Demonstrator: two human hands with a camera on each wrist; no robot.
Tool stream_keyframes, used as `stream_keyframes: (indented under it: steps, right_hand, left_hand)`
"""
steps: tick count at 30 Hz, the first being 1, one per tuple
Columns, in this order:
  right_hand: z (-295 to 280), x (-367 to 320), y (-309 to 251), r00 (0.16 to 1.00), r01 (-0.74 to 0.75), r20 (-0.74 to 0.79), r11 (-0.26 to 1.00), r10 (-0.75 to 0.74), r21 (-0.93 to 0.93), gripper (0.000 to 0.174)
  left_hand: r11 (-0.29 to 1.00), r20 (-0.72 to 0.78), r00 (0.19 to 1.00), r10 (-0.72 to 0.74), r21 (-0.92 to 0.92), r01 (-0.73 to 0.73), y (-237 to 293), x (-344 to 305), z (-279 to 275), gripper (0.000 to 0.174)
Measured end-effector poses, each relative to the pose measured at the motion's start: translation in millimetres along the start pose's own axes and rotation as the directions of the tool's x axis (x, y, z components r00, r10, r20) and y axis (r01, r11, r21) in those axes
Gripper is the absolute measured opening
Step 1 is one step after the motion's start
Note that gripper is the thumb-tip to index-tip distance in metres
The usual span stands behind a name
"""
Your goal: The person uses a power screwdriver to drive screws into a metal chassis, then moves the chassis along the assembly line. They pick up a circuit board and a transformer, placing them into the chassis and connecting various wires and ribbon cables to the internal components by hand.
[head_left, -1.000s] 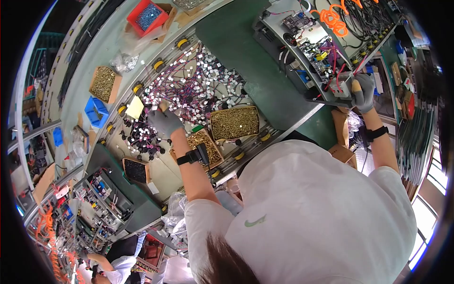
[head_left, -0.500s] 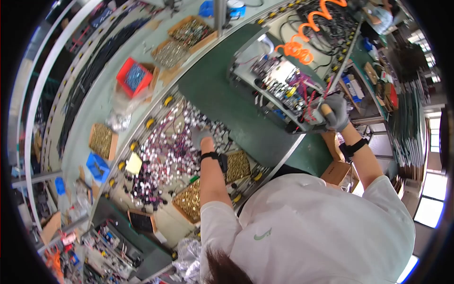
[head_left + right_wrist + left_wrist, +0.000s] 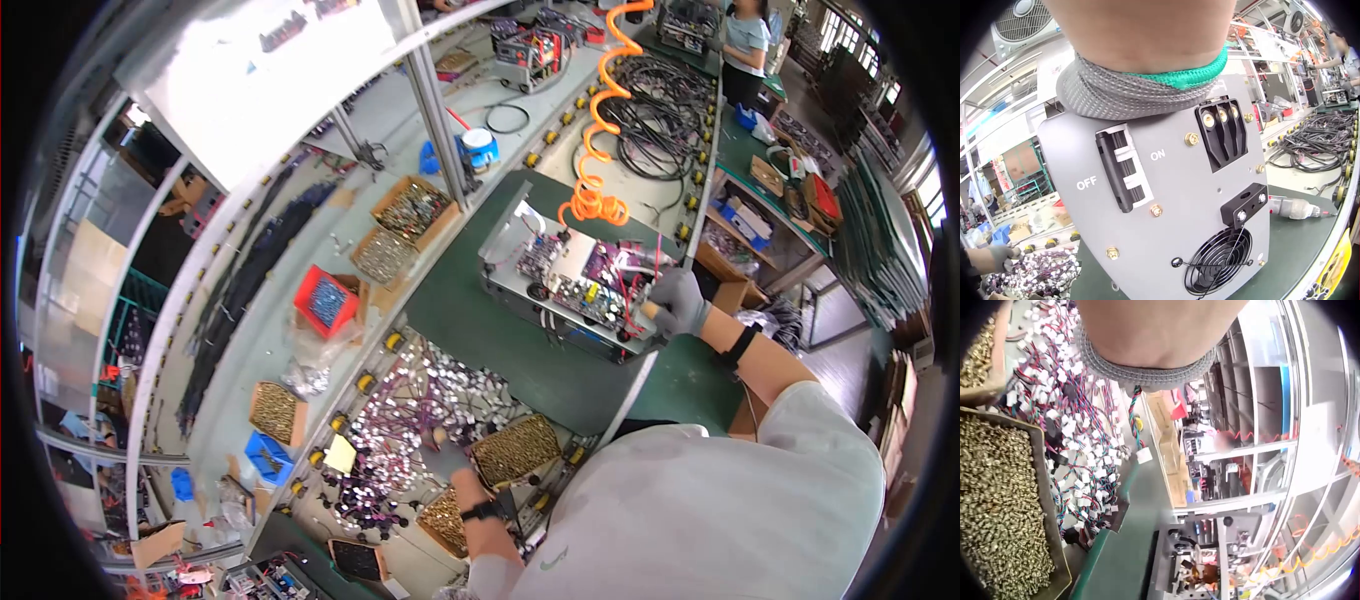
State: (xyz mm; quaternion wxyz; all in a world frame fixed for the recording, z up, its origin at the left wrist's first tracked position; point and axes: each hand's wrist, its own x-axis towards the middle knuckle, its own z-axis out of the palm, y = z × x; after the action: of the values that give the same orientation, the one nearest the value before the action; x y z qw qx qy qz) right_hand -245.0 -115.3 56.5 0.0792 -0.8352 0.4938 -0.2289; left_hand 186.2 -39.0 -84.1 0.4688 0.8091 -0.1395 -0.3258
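Observation:
In the head view, my gloved left hand (image 3: 443, 457) is over a heap of wire harnesses (image 3: 400, 400), beside a box of brass parts (image 3: 515, 450). A twisted cable with a white connector (image 3: 1143, 455) hangs from that hand's glove (image 3: 1147, 375) in the left wrist view; the fingers are hidden there. My gloved right hand (image 3: 680, 303) grips the end panel's top edge on an open machine (image 3: 570, 275) with circuit boards and red wires. The right wrist view shows the glove (image 3: 1141, 87) above the grey panel (image 3: 1179, 206), which has a switch and fan grille.
A second brass parts box (image 3: 443, 520) and a yellow card (image 3: 340, 455) lie by the heap. Across the rail are a red bin (image 3: 326, 301) and blue bin (image 3: 268, 458). An orange coiled hose (image 3: 598, 205) hangs behind the machine. A person (image 3: 746, 45) stands far back.
My left hand has moved from beside the yellow card across the heap, then back toward the brass parts boxes. My right hand remains at the machine's end. The head view has swung farther forward.

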Motion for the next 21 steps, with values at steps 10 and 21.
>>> stream_keyframes:
  steps: [10, 21]
  right_hand:
    - [18.9, -12.2, -42.8, 0.999, 0.027, 0.039, 0.993, -0.031, 0.111, 0.025]
    - [22.7, 4.9, -124.5, 0.676, 0.120, 0.705, 0.976, -0.213, 0.179, 0.039]
  left_hand:
    - [0.792, -0.210, 0.898, -0.388, -0.573, 0.208, -71.4, -14.9, -82.2, 0.032]
    - [0.469, 0.305, 0.952, 0.003, -0.842, 0.268, -1.4, -72.8, -79.1, 0.031]
